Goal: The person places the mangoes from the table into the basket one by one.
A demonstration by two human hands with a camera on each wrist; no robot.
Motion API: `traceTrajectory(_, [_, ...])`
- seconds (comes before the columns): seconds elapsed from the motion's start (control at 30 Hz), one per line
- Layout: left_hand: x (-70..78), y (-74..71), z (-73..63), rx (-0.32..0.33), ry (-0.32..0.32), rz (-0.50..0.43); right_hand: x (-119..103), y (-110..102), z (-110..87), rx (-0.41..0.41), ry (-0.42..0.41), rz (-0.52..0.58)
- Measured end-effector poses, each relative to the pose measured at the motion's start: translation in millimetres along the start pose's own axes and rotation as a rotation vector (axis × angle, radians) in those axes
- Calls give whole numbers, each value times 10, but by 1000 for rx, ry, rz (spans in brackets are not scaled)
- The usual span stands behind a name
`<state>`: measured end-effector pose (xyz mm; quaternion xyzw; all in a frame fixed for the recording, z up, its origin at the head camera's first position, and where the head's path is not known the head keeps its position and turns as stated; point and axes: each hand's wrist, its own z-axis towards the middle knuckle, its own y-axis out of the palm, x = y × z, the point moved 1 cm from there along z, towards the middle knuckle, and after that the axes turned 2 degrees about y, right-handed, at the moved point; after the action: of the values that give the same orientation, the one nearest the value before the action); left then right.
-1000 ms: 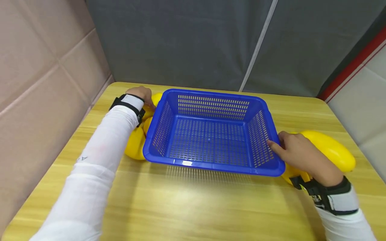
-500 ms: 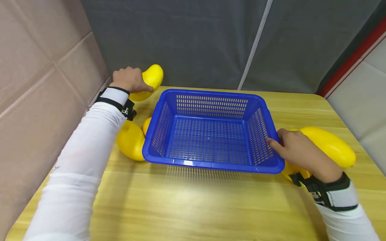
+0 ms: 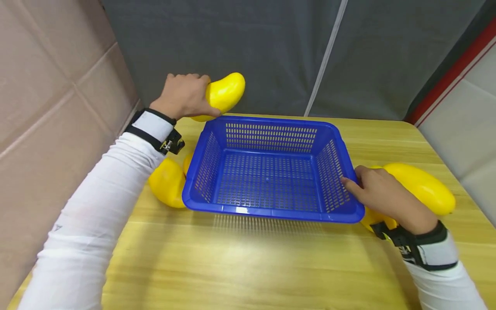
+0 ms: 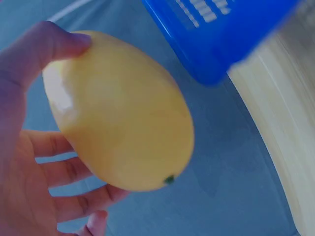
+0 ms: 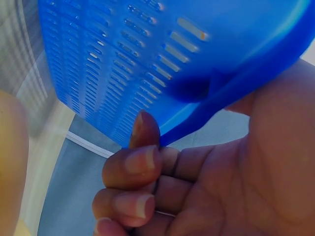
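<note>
My left hand point(image 3: 187, 97) grips a yellow mango point(image 3: 226, 92) in the air, above the far left corner of a blue plastic basket point(image 3: 267, 214). In the left wrist view the thumb and fingers wrap the mango point(image 4: 123, 113), whose dark stem spot faces outward. The right hand point(image 3: 381, 193) holds the basket's right rim, thumb over the inside and fingers curled beneath, as the right wrist view shows. Nothing lies inside the basket, which has slotted walls and a grid floor.
Another yellow mango point(image 3: 168, 183) lies left of the basket, with part of an orange-yellow fruit point(image 3: 187, 162) beside it. A large yellow fruit point(image 3: 420, 187) lies right, partly behind the right hand. A grey curtain point(image 3: 232, 38) hangs behind the wooden table point(image 3: 248, 267).
My left hand has lifted the mango from the table left of the basket, then carried it up and rightward to the basket's far left corner. The right hand stays on the rim.
</note>
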<state>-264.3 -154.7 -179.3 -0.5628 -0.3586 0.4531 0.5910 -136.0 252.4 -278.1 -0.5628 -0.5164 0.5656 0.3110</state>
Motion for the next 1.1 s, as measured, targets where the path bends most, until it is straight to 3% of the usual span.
traceTrajectory(0.17, [197, 25, 13, 48, 96, 8, -20, -1, 15, 9, -7, -8])
traceTrajectory(0.5, [502, 118, 101, 29, 266, 25, -1, 1, 28, 26, -15, -19])
traceTrajectory(0.77, [653, 204, 149, -51, 322, 55, 3, 2, 16, 36, -13, -17])
traceTrajectory(1.1, [729, 261, 159, -114, 362, 43, -3, -12, 10, 25, -12, 0])
